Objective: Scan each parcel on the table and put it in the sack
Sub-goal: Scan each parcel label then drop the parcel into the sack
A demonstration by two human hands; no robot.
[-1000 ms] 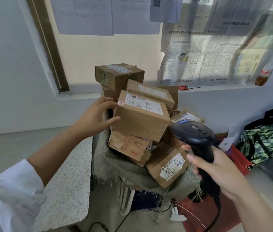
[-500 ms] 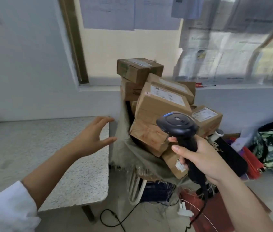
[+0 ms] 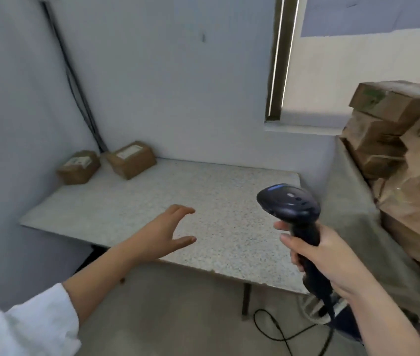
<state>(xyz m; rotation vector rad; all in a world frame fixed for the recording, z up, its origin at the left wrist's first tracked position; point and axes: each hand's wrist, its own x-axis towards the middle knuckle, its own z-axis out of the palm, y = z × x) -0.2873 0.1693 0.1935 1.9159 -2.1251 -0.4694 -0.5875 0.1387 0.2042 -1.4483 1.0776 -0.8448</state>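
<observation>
Speckled grey stone worktop runs into the room corner. Two brown cardboard parcels sit at its far left end, close to the walls: first parcel by the side wall, second parcel just beside it in the corner, each with a white label on top; touching or not, cannot tell. Left hand hovers over the near part of the worktop, fingers straight and spread wide, holding nothing, well apart from both parcels. White sleeve on that arm. Right hand grips the handle of a black scanner, fingers curled round it, scanner head up. Grey-green sack stands just right of the worktop, with cardboard boxes heaped above its rim at the frame's right edge, blurred.
</observation>
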